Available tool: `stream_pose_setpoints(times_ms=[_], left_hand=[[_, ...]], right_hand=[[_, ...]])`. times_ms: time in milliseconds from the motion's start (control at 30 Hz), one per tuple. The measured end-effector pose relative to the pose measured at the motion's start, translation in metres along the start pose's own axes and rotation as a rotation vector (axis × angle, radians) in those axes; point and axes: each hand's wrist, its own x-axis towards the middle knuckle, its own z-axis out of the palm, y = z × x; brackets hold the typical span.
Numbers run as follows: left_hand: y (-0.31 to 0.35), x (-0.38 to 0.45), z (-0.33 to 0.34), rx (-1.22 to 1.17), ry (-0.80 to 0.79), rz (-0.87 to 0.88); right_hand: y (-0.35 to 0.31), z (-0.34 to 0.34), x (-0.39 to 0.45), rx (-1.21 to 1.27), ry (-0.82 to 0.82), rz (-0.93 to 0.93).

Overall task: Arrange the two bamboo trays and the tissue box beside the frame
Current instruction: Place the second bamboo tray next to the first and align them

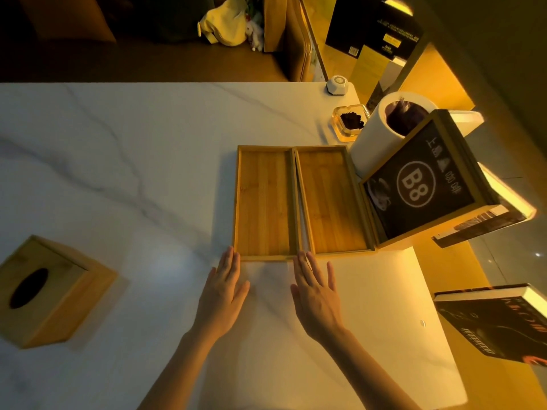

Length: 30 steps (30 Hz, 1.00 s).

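Two empty bamboo trays lie side by side on the white marble table (118,149). The left tray (265,202) touches the right tray (333,199), which sits against the wooden frame (420,182) showing a black "B8" sign. My left hand (223,294) is flat and open, fingertips at the left tray's near left corner. My right hand (316,291) is flat and open too, its fingertips at the near edge where the two trays meet. The bamboo tissue box (50,291), with an oval slot on top, stands apart at the far left of the table.
Behind the frame stand a white cylinder bin (376,134), a glass ashtray (349,121) with dark contents and a small white device (337,84). Books (497,321) sit off the table's right edge. Chairs and a yellow bag (225,22) are beyond the far edge.
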Motion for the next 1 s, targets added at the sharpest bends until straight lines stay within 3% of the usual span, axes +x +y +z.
stream_pose_setpoints(times_ms=[1000], left_hand=[[0.019, 0.001, 0.010, -0.134, -0.049, -0.045]], right_hand=[[0.020, -0.005, -0.002, 0.093, 0.003, -0.021]])
